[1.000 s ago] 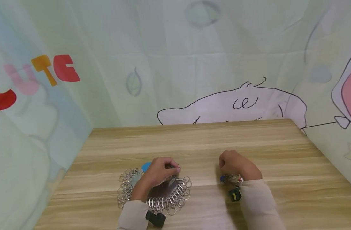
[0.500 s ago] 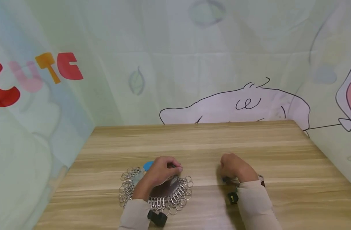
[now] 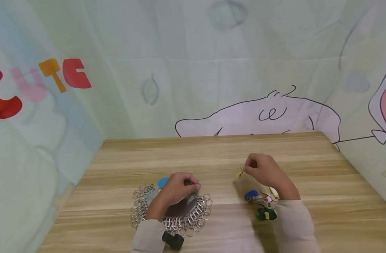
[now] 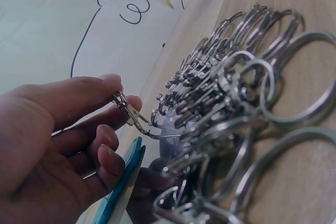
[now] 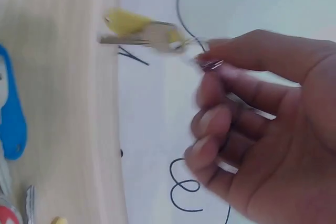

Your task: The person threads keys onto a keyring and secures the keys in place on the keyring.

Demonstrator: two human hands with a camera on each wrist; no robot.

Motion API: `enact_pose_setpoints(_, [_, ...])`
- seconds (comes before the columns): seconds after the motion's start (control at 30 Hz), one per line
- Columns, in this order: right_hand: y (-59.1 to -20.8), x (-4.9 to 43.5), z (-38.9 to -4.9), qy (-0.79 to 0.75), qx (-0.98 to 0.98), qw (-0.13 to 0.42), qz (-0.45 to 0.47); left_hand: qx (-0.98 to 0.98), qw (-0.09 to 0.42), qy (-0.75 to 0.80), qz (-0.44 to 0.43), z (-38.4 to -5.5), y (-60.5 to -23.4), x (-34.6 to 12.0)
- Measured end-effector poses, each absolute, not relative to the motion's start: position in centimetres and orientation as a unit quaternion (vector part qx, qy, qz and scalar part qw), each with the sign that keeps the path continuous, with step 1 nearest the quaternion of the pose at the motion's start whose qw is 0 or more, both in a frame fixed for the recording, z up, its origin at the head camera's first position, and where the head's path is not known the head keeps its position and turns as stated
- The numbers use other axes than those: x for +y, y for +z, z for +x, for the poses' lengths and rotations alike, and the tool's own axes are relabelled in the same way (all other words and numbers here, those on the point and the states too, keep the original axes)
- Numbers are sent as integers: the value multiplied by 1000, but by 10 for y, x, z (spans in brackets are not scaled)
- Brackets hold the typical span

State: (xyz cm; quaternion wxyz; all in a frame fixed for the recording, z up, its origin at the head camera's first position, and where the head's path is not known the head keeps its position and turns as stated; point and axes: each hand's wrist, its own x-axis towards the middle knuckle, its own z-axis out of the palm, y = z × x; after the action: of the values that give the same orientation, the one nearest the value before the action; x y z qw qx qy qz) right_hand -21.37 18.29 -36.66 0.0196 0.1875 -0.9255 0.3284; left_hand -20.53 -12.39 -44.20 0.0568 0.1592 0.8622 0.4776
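Above the right half of the table, my right hand (image 3: 267, 172) pinches a small ring with a key (image 5: 121, 40) and a yellow key tag (image 5: 126, 20) dangling from it, blurred in the right wrist view. At the left, my left hand (image 3: 177, 189) pinches a metal snap hook (image 4: 131, 113) between thumb and index finger. That hook belongs to a round, partly see-through key holder (image 3: 180, 208) rimmed with many clips and split rings (image 4: 302, 77). Part of the holder is hidden under my left hand and wrist.
Beside my right forearm lie a blue key tag (image 3: 251, 194), a red and white tag (image 3: 270, 197) and a black and green item (image 3: 266, 213). A blue piece (image 3: 163, 182) shows behind my left wrist. The wooden table (image 3: 211, 154) meets a printed cloth backdrop (image 3: 193, 88).
My right hand has risen from the tabletop and moved away from me, lifting the key with the yellow tag and uncovering the tags beneath. My left hand stays at the holder.
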Motion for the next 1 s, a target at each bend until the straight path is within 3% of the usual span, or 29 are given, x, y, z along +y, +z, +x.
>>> enact_pose_setpoints(0.7, [-349, 175, -206, 533, -817, 140, 168, 860, 55, 481, 162, -205, -445, -125])
enact_pose_setpoints(1.0, [-353, 168, -209, 677, -707, 130, 160, 858, 63, 485, 158, -206, -442, -124])
